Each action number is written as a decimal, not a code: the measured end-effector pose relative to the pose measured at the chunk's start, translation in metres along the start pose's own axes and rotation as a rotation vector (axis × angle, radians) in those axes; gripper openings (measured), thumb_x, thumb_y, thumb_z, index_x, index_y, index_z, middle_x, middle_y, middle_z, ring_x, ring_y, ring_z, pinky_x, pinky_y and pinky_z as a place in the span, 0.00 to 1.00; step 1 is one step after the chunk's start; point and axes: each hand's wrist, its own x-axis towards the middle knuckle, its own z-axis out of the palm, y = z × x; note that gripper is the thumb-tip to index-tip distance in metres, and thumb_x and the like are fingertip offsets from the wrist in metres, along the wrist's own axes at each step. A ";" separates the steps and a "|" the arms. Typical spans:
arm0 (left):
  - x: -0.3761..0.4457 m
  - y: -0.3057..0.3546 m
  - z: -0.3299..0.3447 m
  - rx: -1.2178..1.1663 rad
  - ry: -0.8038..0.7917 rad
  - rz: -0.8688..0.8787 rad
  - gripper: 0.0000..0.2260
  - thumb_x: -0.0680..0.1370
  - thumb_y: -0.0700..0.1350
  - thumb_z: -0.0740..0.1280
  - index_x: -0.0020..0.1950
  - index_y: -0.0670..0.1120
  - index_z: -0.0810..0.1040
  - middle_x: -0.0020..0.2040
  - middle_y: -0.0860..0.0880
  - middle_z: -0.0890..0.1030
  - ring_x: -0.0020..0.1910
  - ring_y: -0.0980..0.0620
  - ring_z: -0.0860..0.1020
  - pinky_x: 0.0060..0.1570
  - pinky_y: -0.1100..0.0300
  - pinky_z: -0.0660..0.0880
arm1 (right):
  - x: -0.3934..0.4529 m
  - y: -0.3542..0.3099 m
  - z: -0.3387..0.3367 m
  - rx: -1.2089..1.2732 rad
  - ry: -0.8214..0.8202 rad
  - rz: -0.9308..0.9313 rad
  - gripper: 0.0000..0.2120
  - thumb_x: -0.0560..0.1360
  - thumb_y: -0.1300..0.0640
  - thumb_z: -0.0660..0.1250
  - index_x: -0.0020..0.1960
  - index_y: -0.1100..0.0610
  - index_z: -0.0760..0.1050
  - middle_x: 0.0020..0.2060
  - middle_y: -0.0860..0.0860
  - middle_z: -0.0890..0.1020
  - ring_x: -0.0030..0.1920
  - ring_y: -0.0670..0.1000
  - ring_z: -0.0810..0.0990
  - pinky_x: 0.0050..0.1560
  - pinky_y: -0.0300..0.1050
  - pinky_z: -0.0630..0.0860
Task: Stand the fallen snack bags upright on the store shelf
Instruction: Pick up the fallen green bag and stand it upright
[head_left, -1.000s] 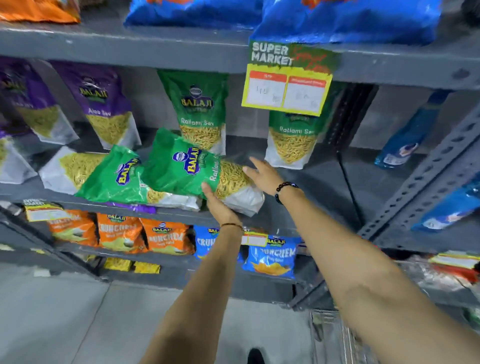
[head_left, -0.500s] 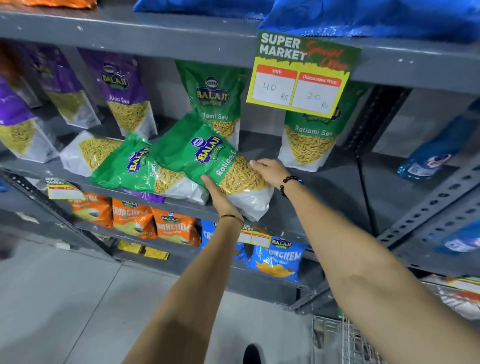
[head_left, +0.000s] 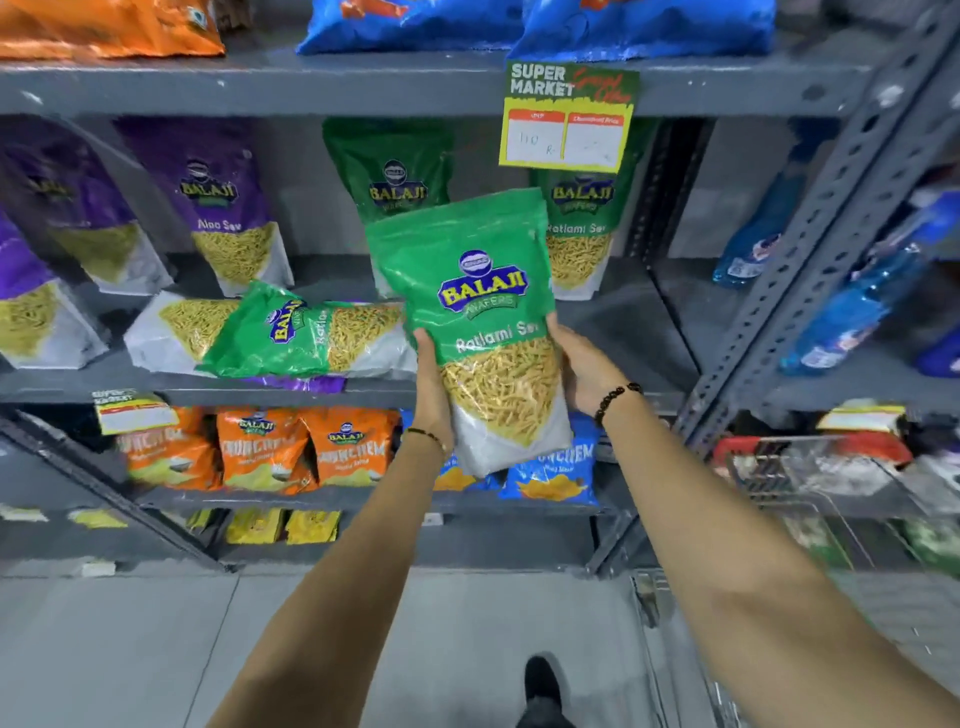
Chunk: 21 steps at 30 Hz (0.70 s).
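A green Ratlami Sev bag (head_left: 478, 312) is held upright in the air in front of the middle shelf (head_left: 623, 332). My left hand (head_left: 428, 384) grips its left edge and my right hand (head_left: 582, 364) grips its right edge. A second green bag (head_left: 291, 332) lies flat on the shelf to the left, on top of a fallen purple bag (head_left: 171, 325) whose clear end shows. Two green bags stand upright at the back, one (head_left: 389, 171) in the middle and one (head_left: 582, 228) to the right, both partly hidden by the held bag.
Purple Aloo Sev bags (head_left: 218, 208) stand at the back left. A price sign (head_left: 569, 117) hangs from the upper shelf. Orange and blue Crunchem bags (head_left: 260, 447) fill the shelf below. A slotted steel upright (head_left: 810, 249) and blue bottles (head_left: 852, 306) are at right, with a wire basket (head_left: 810, 467) lower right.
Both hands have taken the topmost fallen green bag off the pile, lifted it away from the shelf and turned it upright. The other fallen bags stay put.
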 end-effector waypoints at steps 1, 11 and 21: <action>-0.009 0.002 -0.003 0.020 -0.035 -0.001 0.31 0.75 0.68 0.51 0.69 0.50 0.70 0.65 0.43 0.77 0.61 0.43 0.77 0.61 0.43 0.74 | -0.011 0.003 0.000 0.036 -0.010 -0.011 0.19 0.76 0.47 0.61 0.62 0.56 0.75 0.53 0.53 0.84 0.54 0.53 0.82 0.53 0.50 0.78; -0.079 0.050 0.003 0.090 -0.251 0.044 0.29 0.76 0.65 0.52 0.70 0.50 0.68 0.67 0.44 0.75 0.64 0.44 0.76 0.67 0.41 0.69 | -0.081 -0.016 0.004 0.178 -0.006 -0.160 0.09 0.68 0.52 0.73 0.45 0.56 0.80 0.40 0.53 0.87 0.43 0.54 0.85 0.43 0.48 0.82; -0.094 0.083 0.029 0.168 -0.323 0.163 0.25 0.77 0.65 0.51 0.68 0.54 0.70 0.63 0.50 0.79 0.61 0.50 0.78 0.60 0.49 0.76 | -0.092 -0.066 0.015 0.029 -0.310 -0.341 0.29 0.44 0.44 0.83 0.43 0.53 0.85 0.41 0.47 0.87 0.43 0.47 0.85 0.51 0.46 0.79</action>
